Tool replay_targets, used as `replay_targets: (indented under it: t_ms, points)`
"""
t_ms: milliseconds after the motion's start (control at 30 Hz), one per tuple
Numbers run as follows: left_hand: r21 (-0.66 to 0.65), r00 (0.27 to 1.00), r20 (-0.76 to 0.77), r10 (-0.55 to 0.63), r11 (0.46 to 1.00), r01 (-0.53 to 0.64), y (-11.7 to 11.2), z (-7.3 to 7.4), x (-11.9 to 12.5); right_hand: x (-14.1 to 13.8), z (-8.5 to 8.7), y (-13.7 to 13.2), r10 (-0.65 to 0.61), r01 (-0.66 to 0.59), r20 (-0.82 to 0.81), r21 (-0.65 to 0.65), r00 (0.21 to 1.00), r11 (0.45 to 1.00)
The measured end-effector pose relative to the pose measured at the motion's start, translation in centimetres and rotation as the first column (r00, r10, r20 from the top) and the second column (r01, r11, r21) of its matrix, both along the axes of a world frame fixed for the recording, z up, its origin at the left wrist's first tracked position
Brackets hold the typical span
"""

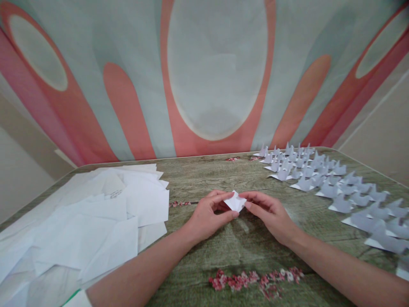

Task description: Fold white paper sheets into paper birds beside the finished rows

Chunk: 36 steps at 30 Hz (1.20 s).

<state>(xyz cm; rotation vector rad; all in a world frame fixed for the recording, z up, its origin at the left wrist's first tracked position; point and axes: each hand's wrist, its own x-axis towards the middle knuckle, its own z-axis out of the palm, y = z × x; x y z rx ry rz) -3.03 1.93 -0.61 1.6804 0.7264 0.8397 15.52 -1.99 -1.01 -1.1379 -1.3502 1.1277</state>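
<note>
A small, partly folded piece of white paper (pixel 235 201) is held just above the middle of the table (pixel 204 175). My left hand (pixel 207 215) pinches its left side between thumb and fingers. My right hand (pixel 268 211) grips its right side, fingers closed on the edge. Both hands are close together, and the forearms reach in from the bottom of the view.
A loose pile of white paper sheets (pixel 89 217) covers the table's left side. Several folded paper figures (pixel 332 183) stand in rows at the right. The tabletop has a wood pattern with small red flower prints (pixel 252 279). A patterned cloth (pixel 217 76) hangs behind.
</note>
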Motion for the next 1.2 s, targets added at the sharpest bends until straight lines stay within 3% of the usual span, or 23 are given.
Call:
replay_targets:
  t_ms: [1200]
  points:
    - [0.012, 1.000, -0.019, 0.005, 1.000, -0.005, 0.01, 0.12, -0.05, -0.05, 0.06, -0.02, -0.006, 0.006, 0.007, -0.010, 1.000, 1.000]
